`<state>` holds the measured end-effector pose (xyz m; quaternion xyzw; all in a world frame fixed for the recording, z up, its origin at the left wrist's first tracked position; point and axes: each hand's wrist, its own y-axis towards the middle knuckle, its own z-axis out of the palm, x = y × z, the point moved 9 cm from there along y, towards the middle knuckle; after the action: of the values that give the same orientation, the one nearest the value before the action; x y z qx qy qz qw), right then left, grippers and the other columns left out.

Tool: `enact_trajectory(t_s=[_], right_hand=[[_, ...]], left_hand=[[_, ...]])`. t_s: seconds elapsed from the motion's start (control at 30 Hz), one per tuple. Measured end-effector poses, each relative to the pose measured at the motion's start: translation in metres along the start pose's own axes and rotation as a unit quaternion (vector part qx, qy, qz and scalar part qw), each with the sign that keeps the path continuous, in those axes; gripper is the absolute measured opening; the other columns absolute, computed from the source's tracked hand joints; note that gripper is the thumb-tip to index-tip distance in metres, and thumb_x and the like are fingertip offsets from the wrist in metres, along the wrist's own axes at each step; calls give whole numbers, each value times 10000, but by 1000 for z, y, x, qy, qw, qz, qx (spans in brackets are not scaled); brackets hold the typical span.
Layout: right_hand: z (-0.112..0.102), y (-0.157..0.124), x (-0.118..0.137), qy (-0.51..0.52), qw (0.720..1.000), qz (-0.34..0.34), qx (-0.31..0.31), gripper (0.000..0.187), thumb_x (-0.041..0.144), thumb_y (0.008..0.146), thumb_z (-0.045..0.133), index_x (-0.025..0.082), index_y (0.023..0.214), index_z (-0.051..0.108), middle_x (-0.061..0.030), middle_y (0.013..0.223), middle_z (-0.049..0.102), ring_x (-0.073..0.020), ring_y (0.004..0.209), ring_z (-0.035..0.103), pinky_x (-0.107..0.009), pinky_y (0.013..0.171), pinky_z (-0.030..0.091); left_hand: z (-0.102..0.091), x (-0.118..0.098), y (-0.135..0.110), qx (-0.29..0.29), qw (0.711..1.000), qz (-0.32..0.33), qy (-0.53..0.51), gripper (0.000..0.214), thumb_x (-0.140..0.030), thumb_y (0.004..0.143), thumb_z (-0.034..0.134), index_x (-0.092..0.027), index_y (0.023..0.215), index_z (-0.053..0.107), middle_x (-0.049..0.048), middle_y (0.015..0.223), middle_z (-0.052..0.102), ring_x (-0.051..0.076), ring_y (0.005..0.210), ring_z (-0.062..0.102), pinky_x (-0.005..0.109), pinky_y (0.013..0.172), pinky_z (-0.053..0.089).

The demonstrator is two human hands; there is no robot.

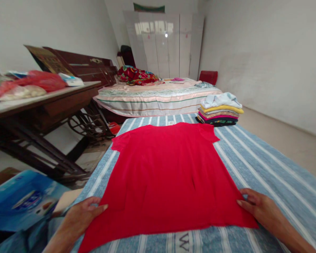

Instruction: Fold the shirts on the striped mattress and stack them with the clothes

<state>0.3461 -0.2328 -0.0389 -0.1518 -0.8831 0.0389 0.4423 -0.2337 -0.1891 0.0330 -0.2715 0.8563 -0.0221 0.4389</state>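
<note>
A red short-sleeved T-shirt (165, 175) lies spread out on a blue-and-white striped bedsheet (266, 168), its neck and sleeves at the far end and its hem nearest me. My left hand (85, 214) pinches the shirt's left side edge near the hem, thumb on top. On the opposite side edge, my right hand (257, 205) grips the fabric in the same way, thumb over the cloth. Slight creases run down the shirt's middle. Beyond the right sleeve stands a stack of folded clothes (220, 110), with a pale blue piece on top.
On the left, a sewing machine table (89, 86) carries red plastic bags (44, 80). A blue carton (23, 200) sits low at the left. Farther back is another bed (152, 102) with a floral blanket (137, 75), before a white wardrobe (160, 45).
</note>
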Motion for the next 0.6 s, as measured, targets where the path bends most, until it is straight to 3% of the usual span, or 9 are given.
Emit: enact_trajectory(t_s=[0.1,0.23,0.4,0.6], right_hand=[[1,1,-7,14,1000,1,2,392,509,684,545,200,915,612,72,488,372,-130,458,378,-254,464,278],[1,1,-10,26,1000,-2,1,377,498,678,569,211,914,634,62,494,424,-131,457,402,-251,457,297],[0,0,-7,37,999,7,12,371,500,663,580,216,894,641,52,504,477,-137,454,431,-251,452,315],[3,-1,-6,30,999,19,30,390,515,668,571,213,909,623,51,513,478,-150,474,460,-259,467,323]], left_hand=[[-1,-5,-5,-6,1000,6,-19,398,-482,469,719,-232,719,537,-90,432,596,165,435,581,216,430,400],[3,1,-15,33,996,-58,-62,508,-517,451,752,-240,836,570,-36,550,673,197,520,637,237,450,451],[2,7,-23,41,988,-49,-140,636,-634,382,757,-278,865,549,-100,547,657,184,546,650,239,498,469],[2,6,-21,29,994,-33,-102,670,-668,314,749,-294,837,560,-121,476,626,185,472,620,252,473,447]])
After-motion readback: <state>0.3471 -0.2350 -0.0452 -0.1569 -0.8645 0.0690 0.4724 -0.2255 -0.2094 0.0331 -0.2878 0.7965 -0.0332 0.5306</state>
